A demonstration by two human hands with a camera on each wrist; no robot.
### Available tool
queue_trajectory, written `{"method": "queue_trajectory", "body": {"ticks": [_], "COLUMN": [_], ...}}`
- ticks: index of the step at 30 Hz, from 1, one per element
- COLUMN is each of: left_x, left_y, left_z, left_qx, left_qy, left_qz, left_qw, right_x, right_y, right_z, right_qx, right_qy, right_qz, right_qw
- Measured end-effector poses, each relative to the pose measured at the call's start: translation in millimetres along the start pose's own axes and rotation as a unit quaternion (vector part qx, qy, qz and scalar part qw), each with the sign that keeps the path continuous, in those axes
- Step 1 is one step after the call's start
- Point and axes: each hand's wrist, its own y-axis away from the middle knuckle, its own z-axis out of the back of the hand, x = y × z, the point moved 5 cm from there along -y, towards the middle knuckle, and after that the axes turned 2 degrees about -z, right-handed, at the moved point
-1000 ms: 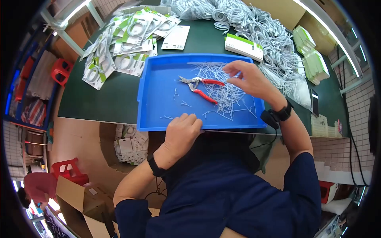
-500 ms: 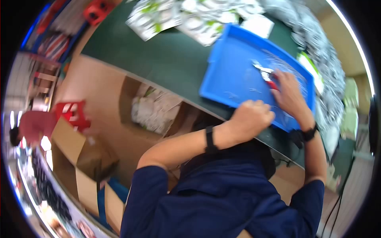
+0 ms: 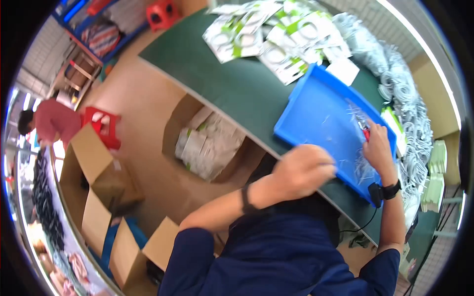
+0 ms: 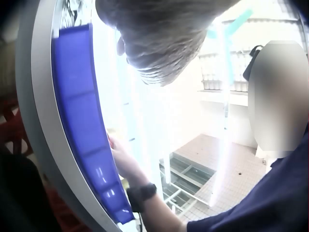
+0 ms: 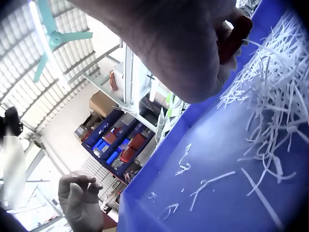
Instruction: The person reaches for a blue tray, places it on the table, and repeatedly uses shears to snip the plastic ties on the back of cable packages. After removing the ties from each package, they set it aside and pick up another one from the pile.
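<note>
My right hand (image 3: pixel 379 148) is over the right part of the blue tray (image 3: pixel 316 123), gripping red-handled snips (image 3: pixel 366 134). In the right wrist view, a red handle (image 5: pixel 235 41) shows beneath that hand, while the blades are out of sight. A heap of thin white plastic strips (image 5: pixel 275 111) lies in the tray around the tool, with a few loose pieces further off. My left hand (image 3: pixel 303 170), blurred, hovers by the tray's near edge. The right wrist view shows its fingers (image 5: pixel 82 186) loosely bent, with nothing visible in them.
Carded cables (image 3: pixel 276 39) are piled behind the tray on the green table (image 3: pixel 197 74). Coiled grey cables (image 3: pixel 412 123) run along the right. A carton of white packages (image 3: pixel 207 148) sits below the table edge; open cardboard boxes (image 3: pixel 94 163), a red stool (image 3: pixel 101 126) and another person are left.
The head view has turned left. My right hand has come down from above the strips and taken hold of the snips, shifting them. My left hand has moved off the tray's near edge.
</note>
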Motion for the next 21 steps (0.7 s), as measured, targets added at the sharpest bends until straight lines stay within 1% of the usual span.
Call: {"method": "queue_trajectory", "body": {"ticks": [2,3,4,6,7,8,10,11,13,14,15,16,17,18,20,21], "left_x": [24.9,39.7,57.2,99.8,117.2,134.7,164.9,185.0,209.3,219.9,239.3,249.8,249.8,254.8,269.8,273.9], "left_y": [-3.6,-7.6,-14.3,-18.4,-21.4,-26.9,-42.5,-43.6,-51.1,-54.8,-50.9,-54.4,-63.2,-70.1,-72.8,-74.9], "left_z": [34.8,49.6,62.9,83.6,89.9,93.9,93.7,92.6,83.3,77.2,74.4,69.4,64.1,60.7,56.2,55.7], "left_qx": [0.008,0.021,0.034,0.061,0.078,0.094,0.146,0.173,0.244,0.277,0.292,0.322,0.331,0.373,0.428,0.441], "left_qy": [-0.076,-0.119,-0.165,-0.169,-0.184,-0.199,-0.240,-0.262,-0.337,-0.349,-0.353,-0.354,-0.337,-0.329,-0.309,-0.302], "left_qz": [0.056,0.093,0.131,0.195,0.222,0.247,0.235,0.211,0.123,0.098,0.051,0.052,-0.015,-0.027,0.019,0.017], "left_qw": [0.996,0.988,0.977,0.964,0.954,0.944,0.930,0.926,0.901,0.890,0.887,0.877,0.881,0.867,0.849,0.845], "right_x": [4.1,-0.1,-2.0,15.2,29.1,40.5,56.3,63.1,69.2,69.6,68.3,66.2,62.4,60.1,59.3,58.9], "right_y": [3.5,9.4,17.6,40.0,53.8,67.2,90.3,95.7,106.7,109.6,109.5,109.4,108.9,106.9,105.3,105.4], "right_z": [18.2,22.1,27.3,48.8,60.2,63.6,64.0,63.8,61.3,58.2,52.9,47.9,42.3,35.8,22.6,16.7], "right_qx": [-0.009,-0.043,-0.041,-0.033,-0.015,-0.002,0.021,0.018,0.007,-0.001,-0.007,-0.010,-0.003,0.004,0.015,0.019], "right_qy": [-0.055,-0.098,-0.150,-0.252,-0.270,-0.292,-0.336,-0.328,-0.305,-0.279,-0.249,-0.217,-0.203,-0.191,-0.188,-0.196], "right_qz": [-0.045,-0.034,-0.070,-0.136,-0.156,-0.143,-0.126,-0.084,-0.016,0.011,0.038,0.067,0.070,0.078,0.097,0.109], "right_qw": [0.997,0.994,0.985,0.958,0.950,0.946,0.933,0.941,0.952,0.960,0.968,0.974,0.977,0.979,0.977,0.974]}}
